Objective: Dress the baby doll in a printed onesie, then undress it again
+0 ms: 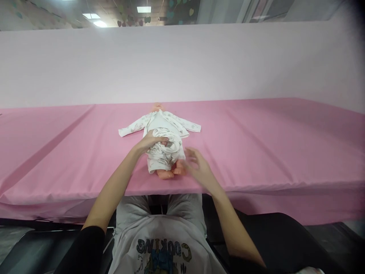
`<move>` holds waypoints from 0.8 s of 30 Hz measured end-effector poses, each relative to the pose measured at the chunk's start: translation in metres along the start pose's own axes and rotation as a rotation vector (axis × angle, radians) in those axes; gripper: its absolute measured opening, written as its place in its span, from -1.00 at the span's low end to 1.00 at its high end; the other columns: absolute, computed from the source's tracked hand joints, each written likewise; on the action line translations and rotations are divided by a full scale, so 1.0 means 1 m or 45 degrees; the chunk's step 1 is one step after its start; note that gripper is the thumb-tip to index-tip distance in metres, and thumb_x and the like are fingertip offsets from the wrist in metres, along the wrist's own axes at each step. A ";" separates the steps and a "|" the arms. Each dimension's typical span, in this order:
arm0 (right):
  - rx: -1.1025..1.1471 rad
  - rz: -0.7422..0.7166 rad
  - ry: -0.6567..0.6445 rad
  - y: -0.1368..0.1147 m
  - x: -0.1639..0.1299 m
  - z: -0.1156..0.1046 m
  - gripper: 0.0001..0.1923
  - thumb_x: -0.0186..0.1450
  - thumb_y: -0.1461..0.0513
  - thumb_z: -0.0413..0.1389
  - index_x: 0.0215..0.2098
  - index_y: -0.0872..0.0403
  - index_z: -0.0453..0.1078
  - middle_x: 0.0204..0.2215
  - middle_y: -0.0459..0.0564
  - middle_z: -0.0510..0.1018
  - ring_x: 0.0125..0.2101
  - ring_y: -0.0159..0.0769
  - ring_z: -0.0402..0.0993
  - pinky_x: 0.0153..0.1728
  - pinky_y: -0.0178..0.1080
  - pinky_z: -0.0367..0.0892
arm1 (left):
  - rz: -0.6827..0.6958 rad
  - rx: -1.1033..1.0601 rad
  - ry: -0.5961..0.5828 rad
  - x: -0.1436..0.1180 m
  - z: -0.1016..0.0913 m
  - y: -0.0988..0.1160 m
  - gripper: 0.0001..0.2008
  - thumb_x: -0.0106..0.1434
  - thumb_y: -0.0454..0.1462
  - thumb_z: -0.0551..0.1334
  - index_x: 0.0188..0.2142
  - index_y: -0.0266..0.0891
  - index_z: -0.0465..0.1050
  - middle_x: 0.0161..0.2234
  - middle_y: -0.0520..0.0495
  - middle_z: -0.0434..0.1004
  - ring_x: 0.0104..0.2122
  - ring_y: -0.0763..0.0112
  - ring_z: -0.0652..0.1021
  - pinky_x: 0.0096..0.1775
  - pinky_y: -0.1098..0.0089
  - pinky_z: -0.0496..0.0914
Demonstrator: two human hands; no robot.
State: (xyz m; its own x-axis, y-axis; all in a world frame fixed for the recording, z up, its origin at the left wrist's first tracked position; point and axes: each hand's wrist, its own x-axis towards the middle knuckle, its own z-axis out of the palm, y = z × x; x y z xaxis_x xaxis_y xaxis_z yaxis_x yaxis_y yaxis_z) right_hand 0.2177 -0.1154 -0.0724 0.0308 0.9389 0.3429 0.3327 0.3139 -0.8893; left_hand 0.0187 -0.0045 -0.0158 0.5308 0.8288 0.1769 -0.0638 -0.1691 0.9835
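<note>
A baby doll [166,174] lies on its back on the pink table [256,144], feet toward me and head at the far end. It wears white printed baby clothes [161,123] with both sleeves spread out sideways. My left hand [149,141] grips the bunched white cloth at the doll's waist. My right hand [196,167] hovers blurred beside the doll's feet, fingers apart, holding nothing.
The pink cloth covers a long table that runs left and right. A pale wall panel [182,64] stands behind it. My lap and a black chair [285,236] lie below the table's near edge.
</note>
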 end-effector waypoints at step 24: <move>-0.017 -0.390 0.150 -0.048 0.061 0.009 -0.73 0.27 0.09 0.09 -0.10 -0.09 0.51 -0.11 -0.01 0.54 -0.05 -0.07 0.38 0.06 -0.02 0.22 | -0.017 0.105 -0.441 -0.010 -0.002 0.015 -0.61 -0.11 -0.40 0.35 -0.20 -0.27 0.47 -0.36 -0.03 0.52 -0.45 0.42 0.51 -0.38 0.42 0.40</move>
State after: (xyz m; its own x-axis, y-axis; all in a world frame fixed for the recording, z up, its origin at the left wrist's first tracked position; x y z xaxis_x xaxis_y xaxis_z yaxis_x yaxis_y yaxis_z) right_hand 0.1952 -0.0717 -0.0116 0.0362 0.7781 0.6271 0.3554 0.5765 -0.7358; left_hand 0.0104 -0.0144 -0.0024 0.7872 0.6036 0.1268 0.0064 -0.2137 0.9769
